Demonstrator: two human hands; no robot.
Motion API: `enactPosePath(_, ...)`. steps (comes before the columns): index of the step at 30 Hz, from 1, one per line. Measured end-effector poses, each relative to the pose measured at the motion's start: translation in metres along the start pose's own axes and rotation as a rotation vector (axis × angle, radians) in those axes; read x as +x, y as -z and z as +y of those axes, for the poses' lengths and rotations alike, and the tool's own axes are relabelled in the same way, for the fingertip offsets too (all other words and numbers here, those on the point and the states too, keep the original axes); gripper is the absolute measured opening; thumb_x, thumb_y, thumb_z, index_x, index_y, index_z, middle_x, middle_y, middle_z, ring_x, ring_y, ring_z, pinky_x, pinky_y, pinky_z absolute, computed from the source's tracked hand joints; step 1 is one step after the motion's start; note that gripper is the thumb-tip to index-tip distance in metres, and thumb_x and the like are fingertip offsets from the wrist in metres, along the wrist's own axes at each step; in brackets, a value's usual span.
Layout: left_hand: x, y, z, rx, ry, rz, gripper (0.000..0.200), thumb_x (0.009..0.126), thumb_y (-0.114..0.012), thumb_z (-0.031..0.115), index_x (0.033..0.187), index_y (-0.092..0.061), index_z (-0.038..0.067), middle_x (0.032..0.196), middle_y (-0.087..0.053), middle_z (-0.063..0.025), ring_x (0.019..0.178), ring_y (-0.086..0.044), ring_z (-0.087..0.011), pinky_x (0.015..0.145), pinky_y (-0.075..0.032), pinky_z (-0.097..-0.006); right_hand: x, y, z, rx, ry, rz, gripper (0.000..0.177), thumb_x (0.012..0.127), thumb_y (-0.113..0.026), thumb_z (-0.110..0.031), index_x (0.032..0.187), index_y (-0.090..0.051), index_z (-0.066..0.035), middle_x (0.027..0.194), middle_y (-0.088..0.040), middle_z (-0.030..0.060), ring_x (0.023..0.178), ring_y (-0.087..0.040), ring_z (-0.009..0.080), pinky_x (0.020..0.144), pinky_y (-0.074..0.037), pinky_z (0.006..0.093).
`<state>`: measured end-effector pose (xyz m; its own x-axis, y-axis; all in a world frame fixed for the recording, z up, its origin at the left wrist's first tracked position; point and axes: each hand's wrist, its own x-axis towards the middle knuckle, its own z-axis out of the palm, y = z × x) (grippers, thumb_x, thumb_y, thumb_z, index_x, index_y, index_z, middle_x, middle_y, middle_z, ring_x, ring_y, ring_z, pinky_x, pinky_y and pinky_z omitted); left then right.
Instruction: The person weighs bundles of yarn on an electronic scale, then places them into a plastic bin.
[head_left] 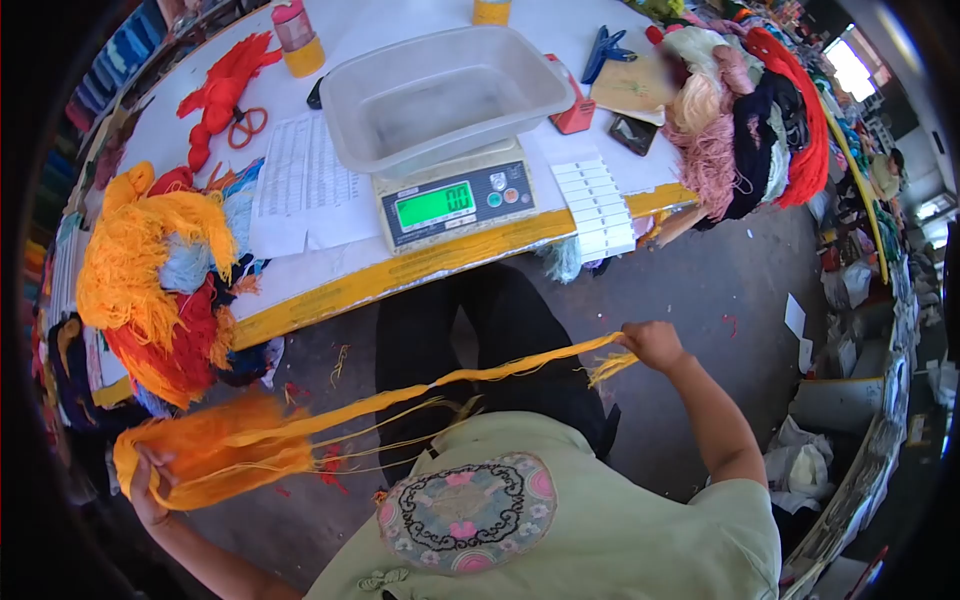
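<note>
My left hand (152, 485) grips one end of an orange-yellow yarn skein (230, 450) at the lower left, its fingers wrapped into the loop. A long strand of the yarn stretches across my lap to my right hand (652, 345), which is closed on its far end, with a short frayed tuft hanging below. Several thin threads trail loose under the strand. Beyond my lap, a digital scale (455, 205) showing 0.0 stands at the table edge with a translucent plastic tub (440, 95) on it.
The white table (345, 255) has a yellow edge. Orange and red yarn (150, 260) hangs over its left corner; mixed yarn (750, 110) is piled right. Also there: red-handled scissors (247, 127), printed sheets (300, 180), a pink bottle (295, 35), a blue clip (605, 50) and a dark phone-like object (633, 133).
</note>
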<state>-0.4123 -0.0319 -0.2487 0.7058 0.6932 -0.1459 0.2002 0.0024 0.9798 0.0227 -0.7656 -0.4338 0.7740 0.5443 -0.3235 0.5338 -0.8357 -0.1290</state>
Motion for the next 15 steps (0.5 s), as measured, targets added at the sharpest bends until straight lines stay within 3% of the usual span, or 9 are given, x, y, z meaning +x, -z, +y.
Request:
enactPosePath(3, 0.006, 0.07, -0.017, -0.14, -0.122, 0.069, 0.021, 0.099, -0.057, 0.029, 0.101, -0.058, 0.008, 0.078, -0.065, -0.0053, 0.041, -0.042, -0.0038, 0.037, -0.028, -0.0155, -0.002, -0.013, 0.0, 0.053, -0.124, -0.152, 0.025, 0.087, -0.069, -0.033, 0.104, -0.066, -0.015, 0.088, -0.07, 0.0136, 0.083, -0.067, 0.0345, 0.072, -0.052, 0.0453)
enactPosePath(4, 0.001, 0.074, -0.006, -0.256, -0.119, -0.055, 0.024, 0.1, -0.054, 0.029, 0.107, -0.059, 0.006, 0.086, -0.067, -0.004, 0.052, -0.05, -0.004, 0.045, -0.035, -0.0159, -0.002, -0.011, -0.003, 0.184, -0.029, -0.184, 0.038, 0.082, -0.074, -0.033, 0.113, -0.064, -0.014, 0.106, -0.068, 0.0137, 0.1, -0.065, 0.0341, 0.082, -0.051, 0.046)
enactPosePath(5, -0.001, 0.072, 0.004, -0.375, -0.121, -0.192, 0.027, 0.102, -0.052, 0.028, 0.113, -0.06, 0.005, 0.093, -0.068, -0.0028, 0.063, -0.059, -0.0042, 0.053, -0.043, -0.0163, 0.001, -0.026, -0.002, 0.079, 0.139, -0.062, 0.041, 0.079, -0.075, -0.028, 0.114, -0.063, -0.012, 0.112, -0.065, 0.0141, 0.105, -0.062, 0.0345, 0.086, -0.05, 0.0451)
enactPosePath(6, -0.001, 0.075, -0.01, -0.017, -0.432, 0.128, 0.041, 0.101, -0.051, 0.036, 0.126, -0.054, 0.003, 0.11, -0.064, -0.0074, 0.083, -0.061, -0.0092, 0.068, -0.047, -0.0208, 0.001, -0.038, 0.005, -0.044, 0.283, 0.067, 0.043, 0.076, -0.076, -0.024, 0.115, -0.063, -0.011, 0.119, -0.063, 0.0144, 0.11, -0.06, 0.035, 0.09, -0.048, 0.0443)
enactPosePath(8, 0.015, 0.046, 0.011, 0.146, -0.704, 0.181, 0.057, 0.097, -0.056, 0.042, 0.132, -0.047, -0.003, 0.116, -0.059, -0.0151, 0.089, -0.062, -0.0187, 0.085, -0.051, -0.0363, 0.018, -0.017, -0.02, -0.011, 0.338, 0.034, 0.045, 0.072, -0.075, -0.015, 0.115, -0.063, -0.01, 0.118, -0.061, 0.0139, 0.111, -0.058, 0.0357, 0.092, -0.048, 0.0443)
enactPosePath(9, 0.009, 0.017, 0.052, -0.023, -0.678, -0.097, 0.058, 0.094, -0.063, 0.04, 0.126, -0.047, -0.005, 0.106, -0.058, -0.0183, 0.076, -0.06, -0.0232, 0.087, -0.05, -0.0471, 0.028, 0.011, -0.044, 0.057, 0.381, 0.05, 0.039, 0.072, -0.07, -0.01, 0.111, -0.064, -0.009, 0.108, -0.062, 0.0127, 0.101, -0.061, 0.0355, 0.087, -0.05, 0.0441)
enactPosePath(11, 0.003, -0.072, 0.096, -0.574, -0.499, -0.512, 0.048, 0.097, -0.058, 0.038, 0.121, -0.05, -0.003, 0.1, -0.056, -0.0188, 0.06, -0.056, -0.0227, 0.068, -0.054, -0.0432, 0.047, 0.076, -0.109, 0.356, 0.602, 0.211, 0.027, 0.076, -0.067, -0.005, 0.103, -0.065, -0.007, 0.108, -0.062, 0.0112, 0.097, -0.062, 0.0324, 0.083, -0.051, 0.0413)
enactPosePath(12, -0.003, -0.106, 0.109, -0.461, -0.587, -0.511, 0.053, 0.098, -0.055, 0.041, 0.129, -0.048, -0.001, 0.101, -0.055, -0.0196, 0.061, -0.057, -0.0242, 0.063, -0.054, -0.0397, 0.053, 0.101, -0.146, 0.446, 0.732, 0.376, 0.019, 0.081, -0.068, -0.009, 0.099, -0.064, -0.006, 0.107, -0.062, 0.0101, 0.096, -0.063, 0.0312, 0.081, -0.051, 0.0404)
enactPosePath(15, -0.011, -0.193, 0.093, -0.439, -0.669, -0.515, 0.076, 0.095, -0.052, 0.055, 0.141, -0.037, -0.003, 0.123, -0.048, -0.021, 0.091, -0.054, -0.0275, 0.081, -0.049, -0.0387, 0.053, 0.158, -0.245, 0.704, 0.961, 0.442, 0.013, 0.085, -0.069, -0.012, 0.093, -0.061, -0.006, 0.101, -0.059, 0.0074, 0.092, -0.062, 0.0276, 0.077, -0.05, 0.0372)
